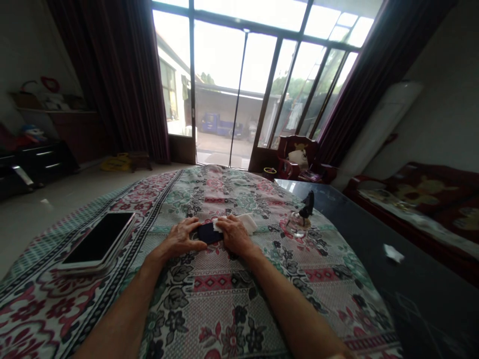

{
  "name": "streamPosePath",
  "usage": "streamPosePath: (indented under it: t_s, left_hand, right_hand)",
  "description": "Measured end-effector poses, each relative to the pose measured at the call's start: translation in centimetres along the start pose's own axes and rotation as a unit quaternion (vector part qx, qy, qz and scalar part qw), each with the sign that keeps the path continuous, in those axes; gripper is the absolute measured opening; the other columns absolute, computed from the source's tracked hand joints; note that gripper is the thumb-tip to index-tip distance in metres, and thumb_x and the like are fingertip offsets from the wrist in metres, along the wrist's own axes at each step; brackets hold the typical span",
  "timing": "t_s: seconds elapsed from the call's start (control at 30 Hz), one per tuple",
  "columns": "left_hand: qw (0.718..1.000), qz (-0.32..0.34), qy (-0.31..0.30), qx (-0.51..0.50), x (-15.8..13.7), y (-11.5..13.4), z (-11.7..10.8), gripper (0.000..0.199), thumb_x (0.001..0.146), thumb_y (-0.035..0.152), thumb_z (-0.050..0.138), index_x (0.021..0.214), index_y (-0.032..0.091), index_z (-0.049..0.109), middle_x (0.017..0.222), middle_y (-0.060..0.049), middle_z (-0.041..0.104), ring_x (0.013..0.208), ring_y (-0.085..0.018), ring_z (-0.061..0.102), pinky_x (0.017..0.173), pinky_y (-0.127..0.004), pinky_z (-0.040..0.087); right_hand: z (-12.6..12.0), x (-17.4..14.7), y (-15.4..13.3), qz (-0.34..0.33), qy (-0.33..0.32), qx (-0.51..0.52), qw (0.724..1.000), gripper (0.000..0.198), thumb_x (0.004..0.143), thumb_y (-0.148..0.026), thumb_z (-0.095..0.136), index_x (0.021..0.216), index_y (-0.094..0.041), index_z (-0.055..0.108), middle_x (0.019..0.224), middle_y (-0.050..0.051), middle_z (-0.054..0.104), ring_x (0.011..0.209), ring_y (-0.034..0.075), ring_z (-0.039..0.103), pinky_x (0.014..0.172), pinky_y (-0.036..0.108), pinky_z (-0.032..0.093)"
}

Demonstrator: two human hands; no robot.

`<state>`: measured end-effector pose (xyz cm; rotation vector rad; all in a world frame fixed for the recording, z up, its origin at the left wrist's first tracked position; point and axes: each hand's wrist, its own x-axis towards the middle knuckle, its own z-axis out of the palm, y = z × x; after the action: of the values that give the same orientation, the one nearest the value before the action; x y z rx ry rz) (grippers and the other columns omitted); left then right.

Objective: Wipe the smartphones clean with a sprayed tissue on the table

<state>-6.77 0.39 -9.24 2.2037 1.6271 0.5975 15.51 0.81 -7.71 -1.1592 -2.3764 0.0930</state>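
Observation:
A dark, flat rectangular phone [209, 233] lies on the patterned tablecloth [224, 309] in front of me. My left hand [183, 235] grips its left end between thumb and fingers. On its right part, my right hand [234, 232] presses a folded white cloth [247, 223], fingers closed over it. Part of the cloth sticks out to the right past the knuckles, and a jagged edge of it shows by the fingertips. The right end of the phone is hidden under the right hand.
A white-framed tablet [101, 242] lies at the left. To the right stands a clear spray bottle [297, 224] with a black trigger head. Beyond the tablecloth's right edge is a dark glossy table [374, 219] bearing a crumpled white tissue [393, 253].

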Motion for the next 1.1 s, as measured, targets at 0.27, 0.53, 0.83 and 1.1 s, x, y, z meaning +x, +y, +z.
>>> streamPosePath:
  t_s: [0.27, 0.53, 0.83, 1.1]
  left_hand:
    - [0.998, 0.021, -0.004, -0.062, -0.3, -1.3, -0.3, 0.07, 0.061, 0.046, 0.078, 0.123, 0.016, 0.064, 0.15, -0.015, 0.044, 0.141, -0.032, 0.037, 0.118, -0.042, 0.028]
    - [0.996, 0.019, -0.016, -0.085, -0.5, -1.4, -0.8, 0.062, 0.063, 0.038, 0.073, 0.121, 0.018, 0.066, 0.15, -0.011, 0.046, 0.142, -0.031, 0.037, 0.118, -0.041, 0.028]
    - [0.998, 0.008, -0.019, -0.067, -0.4, -1.3, -0.7, 0.068, 0.061, 0.044, 0.073, 0.123, 0.019, 0.065, 0.151, -0.01, 0.045, 0.142, -0.031, 0.037, 0.118, -0.038, 0.029]
    - [0.999, -0.004, -0.025, -0.047, -0.6, -0.6, -1.0, 0.072, 0.061, 0.049, 0.074, 0.125, 0.018, 0.064, 0.153, -0.012, 0.042, 0.143, -0.033, 0.034, 0.118, -0.041, 0.028]
  right_hand:
    - [1.4, 0.9, -2.0, -0.056, -0.02, 0.029, 0.998, 0.028, 0.095, -0.012, 0.047, 0.11, -0.023, 0.068, 0.123, 0.004, 0.066, 0.112, 0.019, 0.052, 0.101, 0.034, 0.038]
    - [1.6, 0.9, -1.7, -0.107, -0.019, 0.08, 0.991, 0.03, 0.093, -0.008, 0.048, 0.108, -0.022, 0.07, 0.122, 0.003, 0.068, 0.115, 0.018, 0.054, 0.104, 0.035, 0.04]
    - [1.7, -0.1, -0.7, -0.138, 0.004, 0.172, 0.975, 0.04, 0.075, 0.001, 0.048, 0.092, -0.022, 0.074, 0.111, 0.001, 0.074, 0.11, 0.015, 0.062, 0.102, 0.033, 0.045]
    - [1.2, -0.8, 1.0, -0.131, 0.062, 0.221, 0.964, 0.036, 0.07, 0.0, 0.046, 0.074, -0.024, 0.073, 0.094, -0.001, 0.077, 0.092, 0.013, 0.069, 0.09, 0.028, 0.052]
